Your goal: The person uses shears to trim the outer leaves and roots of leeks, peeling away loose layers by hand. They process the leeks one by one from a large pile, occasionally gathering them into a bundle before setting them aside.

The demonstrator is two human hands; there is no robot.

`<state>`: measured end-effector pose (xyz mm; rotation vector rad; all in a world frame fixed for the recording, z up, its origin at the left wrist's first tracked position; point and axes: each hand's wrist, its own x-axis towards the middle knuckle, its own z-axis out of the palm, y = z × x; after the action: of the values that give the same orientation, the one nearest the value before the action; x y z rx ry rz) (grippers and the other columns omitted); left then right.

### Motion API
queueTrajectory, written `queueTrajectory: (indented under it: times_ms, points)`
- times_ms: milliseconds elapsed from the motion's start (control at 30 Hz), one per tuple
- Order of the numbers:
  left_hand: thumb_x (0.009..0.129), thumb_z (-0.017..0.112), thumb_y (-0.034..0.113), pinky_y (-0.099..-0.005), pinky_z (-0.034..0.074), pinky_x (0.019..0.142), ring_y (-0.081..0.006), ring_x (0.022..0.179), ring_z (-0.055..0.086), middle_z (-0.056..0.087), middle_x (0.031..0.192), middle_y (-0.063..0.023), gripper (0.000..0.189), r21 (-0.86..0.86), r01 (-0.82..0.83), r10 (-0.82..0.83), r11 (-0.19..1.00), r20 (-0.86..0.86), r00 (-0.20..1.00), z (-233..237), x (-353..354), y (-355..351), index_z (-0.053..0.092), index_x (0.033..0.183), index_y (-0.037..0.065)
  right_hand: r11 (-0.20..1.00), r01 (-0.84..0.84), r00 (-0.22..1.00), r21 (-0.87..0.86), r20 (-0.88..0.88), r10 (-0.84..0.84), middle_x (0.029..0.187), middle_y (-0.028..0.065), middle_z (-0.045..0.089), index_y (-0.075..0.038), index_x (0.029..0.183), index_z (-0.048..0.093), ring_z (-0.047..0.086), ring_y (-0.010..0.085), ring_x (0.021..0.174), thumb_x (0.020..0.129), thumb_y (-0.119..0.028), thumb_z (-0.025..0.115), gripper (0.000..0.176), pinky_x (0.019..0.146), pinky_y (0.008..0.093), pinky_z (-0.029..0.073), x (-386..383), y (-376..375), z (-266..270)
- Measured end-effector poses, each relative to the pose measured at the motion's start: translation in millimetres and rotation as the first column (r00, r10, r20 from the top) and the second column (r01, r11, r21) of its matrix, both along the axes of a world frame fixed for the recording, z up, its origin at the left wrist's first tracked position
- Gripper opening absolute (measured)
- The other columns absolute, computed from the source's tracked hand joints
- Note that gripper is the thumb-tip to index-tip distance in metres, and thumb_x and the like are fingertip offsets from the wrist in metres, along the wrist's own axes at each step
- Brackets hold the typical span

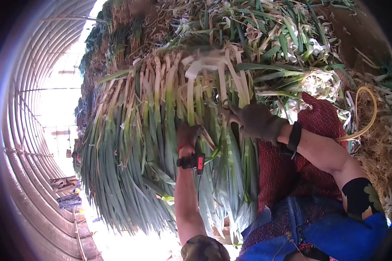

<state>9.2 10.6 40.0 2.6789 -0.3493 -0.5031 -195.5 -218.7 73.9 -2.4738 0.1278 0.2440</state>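
Observation:
Long green onions (152,126) lie side by side in a thick layer, pale stalk ends at the top and green leaves hanging down. My left hand (188,135), gloved, is closed round the stalk of one green onion (190,98), whose pale upper end is smeared by motion. To the right, my right hand (259,122), in a dark glove, has its fingers closed at another onion stalk (223,82). The exact spot between those fingertips is partly hidden. A black band with a red-faced device (199,164) sits on my left wrist.
Peeled leaves and trimmings (283,35) are heaped at the back. A dark red patterned cloth (276,174) lies by my right forearm, near a yellow loop (372,113). Roots and debris (374,156) cover the right side. A ribbed tunnel wall (21,130) curves along the left.

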Motion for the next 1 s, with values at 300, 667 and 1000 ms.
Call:
queueTrajectory:
  times_ms: [300, 667, 1000]
  points:
    - [0.069, 0.077, 0.021, -0.0410, 0.051, 0.074, -0.0341, 0.083, 0.071, 0.072, 0.090, -0.0213, 0.038, -0.087, -0.031, 0.025, 0.996, -0.065, 0.998, -19.1, 5.8, -6.1, 0.072, 0.099, -0.003, 0.996, -0.086, 0.989, -0.038, -0.128, 0.080, 0.096, 0.0147, 0.070, -0.010, 0.148, 0.035, 0.071, 0.0326, 0.084, 0.077, -0.019, 0.066, 0.078, 0.069, 0.0476, 0.056, -16.4, 2.6, 5.2]
    - [0.068, 0.077, 0.036, -0.0438, 0.055, 0.078, -0.0353, 0.095, 0.070, 0.073, 0.098, -0.0195, 0.046, 0.229, 0.012, -0.031, 0.973, 0.079, 0.996, -23.1, 6.6, -22.7, 0.073, 0.101, 0.004, 0.972, -0.159, 0.982, -0.171, -0.127, 0.138, 0.084, 0.0148, 0.070, -0.008, 0.153, 0.027, 0.070, 0.0316, 0.070, 0.077, -0.022, 0.068, 0.087, 0.060, 0.0462, 0.055, 1.3, 15.4, -14.0]
    - [0.065, 0.081, 0.053, -0.0463, 0.056, 0.080, -0.0359, 0.096, 0.070, 0.073, 0.103, -0.0152, 0.069, 0.345, -0.187, 0.081, 0.920, 0.299, 0.951, -31.4, -40.2, -74.3, 0.067, 0.119, 0.011, 0.990, -0.063, 0.995, -0.126, -0.081, 0.053, 0.082, 0.0121, 0.071, -0.010, 0.146, 0.036, 0.071, 0.0312, 0.075, 0.081, -0.021, 0.065, 0.072, 0.062, 0.0476, 0.055, 3.8, 8.2, -9.7]
